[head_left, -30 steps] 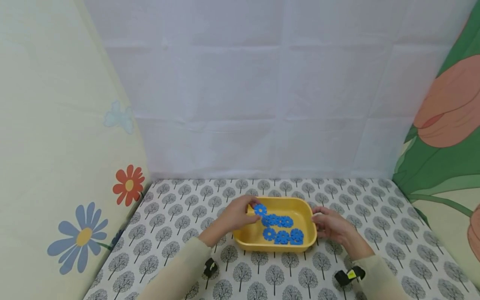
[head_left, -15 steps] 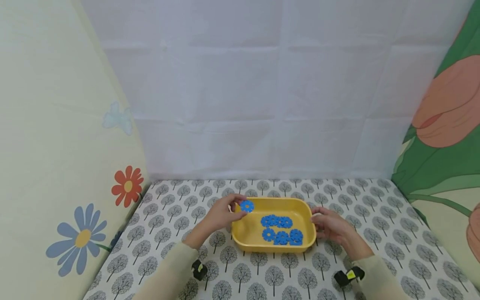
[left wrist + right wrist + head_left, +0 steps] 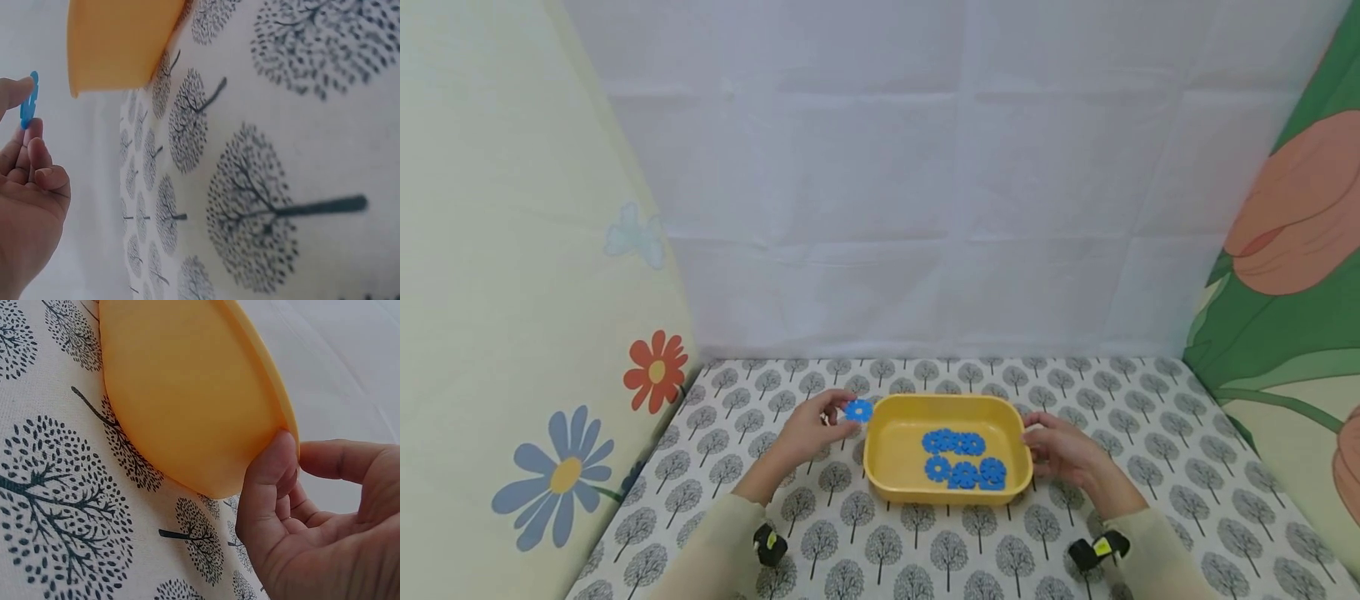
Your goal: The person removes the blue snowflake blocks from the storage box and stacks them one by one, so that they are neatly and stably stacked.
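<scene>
My left hand [image 3: 810, 427] pinches a blue flower-shaped disc [image 3: 859, 410] between thumb and fingers, just outside the left end of a yellow tray [image 3: 891, 475]. In the left wrist view the disc [image 3: 29, 100] shows nearly edge-on, held above the cloth. My right hand [image 3: 1066, 450] grips the tray's right rim; in the right wrist view the thumb and curled fingers pinch the tray wall [image 3: 194, 394]. Several more blue flower discs [image 3: 964, 475] lie inside the tray, some overlapping, toward its right half.
A tree-print cloth [image 3: 820, 542] covers the table under the tray. Behind stands a white fabric backdrop [image 3: 865, 208], with a flower-patterned panel [image 3: 512, 292] on the left and a tulip-patterned one [image 3: 1285, 333] on the right.
The left hand has carried the blue flower disc leftward from over the tray, across its left rim, to outside it. The right hand and the tray have stayed in place.
</scene>
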`<move>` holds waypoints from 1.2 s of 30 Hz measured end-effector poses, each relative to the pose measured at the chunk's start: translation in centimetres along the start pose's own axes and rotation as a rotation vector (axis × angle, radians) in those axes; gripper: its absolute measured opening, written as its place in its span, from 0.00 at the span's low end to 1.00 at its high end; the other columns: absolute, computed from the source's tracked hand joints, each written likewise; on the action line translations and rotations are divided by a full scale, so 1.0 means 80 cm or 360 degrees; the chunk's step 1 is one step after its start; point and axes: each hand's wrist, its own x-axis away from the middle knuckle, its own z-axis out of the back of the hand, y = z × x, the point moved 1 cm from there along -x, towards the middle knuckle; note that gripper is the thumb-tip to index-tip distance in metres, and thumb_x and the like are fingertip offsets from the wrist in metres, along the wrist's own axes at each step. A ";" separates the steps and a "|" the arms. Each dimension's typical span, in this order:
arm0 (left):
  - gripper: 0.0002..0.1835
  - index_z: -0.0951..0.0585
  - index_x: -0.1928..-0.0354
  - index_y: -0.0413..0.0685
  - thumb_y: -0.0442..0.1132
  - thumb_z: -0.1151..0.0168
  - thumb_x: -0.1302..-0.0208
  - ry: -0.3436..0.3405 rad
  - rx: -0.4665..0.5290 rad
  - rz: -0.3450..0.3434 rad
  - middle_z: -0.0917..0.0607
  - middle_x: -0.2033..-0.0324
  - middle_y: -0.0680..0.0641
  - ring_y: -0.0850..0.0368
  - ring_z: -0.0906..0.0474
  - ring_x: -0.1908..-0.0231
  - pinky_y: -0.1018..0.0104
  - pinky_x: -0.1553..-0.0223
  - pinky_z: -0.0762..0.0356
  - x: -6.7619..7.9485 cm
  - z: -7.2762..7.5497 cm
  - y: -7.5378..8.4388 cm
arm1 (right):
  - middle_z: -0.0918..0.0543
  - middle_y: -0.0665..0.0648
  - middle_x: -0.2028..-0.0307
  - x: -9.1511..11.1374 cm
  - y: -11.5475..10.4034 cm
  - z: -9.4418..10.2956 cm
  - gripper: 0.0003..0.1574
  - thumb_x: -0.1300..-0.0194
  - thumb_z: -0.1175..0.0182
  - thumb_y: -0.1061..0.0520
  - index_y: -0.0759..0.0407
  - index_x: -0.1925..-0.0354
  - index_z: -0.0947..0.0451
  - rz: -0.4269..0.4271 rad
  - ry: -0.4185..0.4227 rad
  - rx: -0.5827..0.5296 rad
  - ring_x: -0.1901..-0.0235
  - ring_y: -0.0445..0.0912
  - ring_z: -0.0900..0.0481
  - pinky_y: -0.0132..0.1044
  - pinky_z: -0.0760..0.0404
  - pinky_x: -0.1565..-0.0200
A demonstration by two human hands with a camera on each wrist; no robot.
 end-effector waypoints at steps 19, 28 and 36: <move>0.23 0.20 0.41 0.44 0.42 0.29 0.37 -0.0010 -0.0080 0.0238 0.19 0.55 0.46 0.55 0.30 0.64 0.66 0.70 0.29 0.009 0.017 -0.043 | 0.19 0.54 0.70 0.004 -0.004 0.001 0.15 0.29 0.43 0.61 0.61 0.46 0.33 0.0002 -0.0037 0.0010 0.73 0.43 0.20 0.36 0.18 0.69; 0.25 0.20 0.43 0.43 0.42 0.26 0.42 -0.0057 -0.0170 0.0348 0.18 0.56 0.47 0.55 0.28 0.62 0.63 0.64 0.27 0.012 0.011 -0.063 | 0.19 0.54 0.70 0.004 -0.003 0.000 0.15 0.29 0.43 0.62 0.61 0.47 0.32 0.0000 -0.0039 -0.0001 0.73 0.43 0.20 0.36 0.18 0.69; 0.24 0.19 0.45 0.43 0.40 0.26 0.44 -0.0064 -0.0291 0.0377 0.18 0.59 0.49 0.56 0.25 0.61 0.60 0.59 0.23 0.015 0.004 -0.065 | 0.19 0.55 0.69 0.005 -0.001 -0.001 0.16 0.29 0.43 0.61 0.61 0.46 0.32 0.0000 -0.0031 0.0016 0.72 0.43 0.19 0.36 0.17 0.69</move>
